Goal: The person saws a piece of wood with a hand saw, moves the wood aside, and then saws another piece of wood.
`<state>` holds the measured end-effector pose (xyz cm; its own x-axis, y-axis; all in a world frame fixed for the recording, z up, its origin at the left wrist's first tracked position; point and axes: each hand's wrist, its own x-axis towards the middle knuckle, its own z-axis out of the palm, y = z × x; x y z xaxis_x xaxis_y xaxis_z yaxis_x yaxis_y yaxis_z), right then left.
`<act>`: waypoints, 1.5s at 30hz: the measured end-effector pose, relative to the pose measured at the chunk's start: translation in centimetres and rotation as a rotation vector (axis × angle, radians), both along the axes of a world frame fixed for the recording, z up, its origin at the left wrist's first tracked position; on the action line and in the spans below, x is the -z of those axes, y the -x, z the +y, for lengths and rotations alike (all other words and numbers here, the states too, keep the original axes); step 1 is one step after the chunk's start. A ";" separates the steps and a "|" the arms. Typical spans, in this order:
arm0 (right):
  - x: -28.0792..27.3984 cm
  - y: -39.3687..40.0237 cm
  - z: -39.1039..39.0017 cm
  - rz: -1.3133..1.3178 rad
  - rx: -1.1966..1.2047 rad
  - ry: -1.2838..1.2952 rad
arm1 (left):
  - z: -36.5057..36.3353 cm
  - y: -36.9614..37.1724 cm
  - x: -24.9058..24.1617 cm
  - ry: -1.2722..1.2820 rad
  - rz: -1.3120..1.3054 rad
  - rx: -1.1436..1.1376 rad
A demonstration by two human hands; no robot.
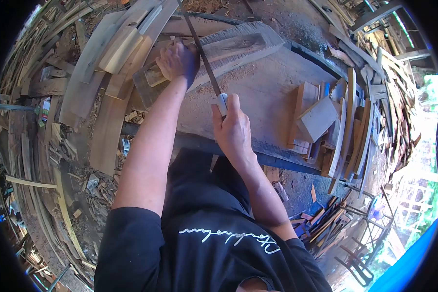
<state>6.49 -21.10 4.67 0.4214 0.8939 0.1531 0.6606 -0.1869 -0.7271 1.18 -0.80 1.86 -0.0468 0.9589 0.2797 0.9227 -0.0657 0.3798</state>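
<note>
My right hand [233, 129] is closed around the pale handle of a handsaw [203, 54]. Its long, narrow dark blade points away from me and crosses over a thick wooden piece [272, 41]. That piece has a long recess in its upper face and a rough, notched edge, and lies slantwise on the worktable. To the left of the blade, my left hand [177, 61] rests on the near end of the piece, its fingers curled down against the wood. The blade passes close beside this hand. Whether its teeth touch the wood cannot be made out.
The dusty worktable [263, 102] carries a wooden block [319, 119] and several boards at its right end. Long planks [90, 73] are stacked at the left. Scrap sticks [326, 224] and a metal-framed chair [360, 263] are on the floor at lower right.
</note>
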 end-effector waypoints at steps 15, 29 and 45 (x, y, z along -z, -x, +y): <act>-0.5 -1.4 -4.3 0.059 -0.049 -0.068 | 0.9 0.3 0.3 0.149 0.031 0.032; -2.0 -1.3 -9.0 -0.053 -0.034 0.087 | 0.9 0.6 0.7 0.009 0.049 0.026; -2.3 -3.0 -9.7 -0.018 -0.090 0.092 | 2.4 1.1 2.6 0.069 0.039 0.047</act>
<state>9.52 -30.82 7.01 0.3365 0.9387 0.0752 0.6905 -0.1916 -0.6975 0.10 1.57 -0.70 0.0086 0.9769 0.2137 0.9333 -0.0845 0.3491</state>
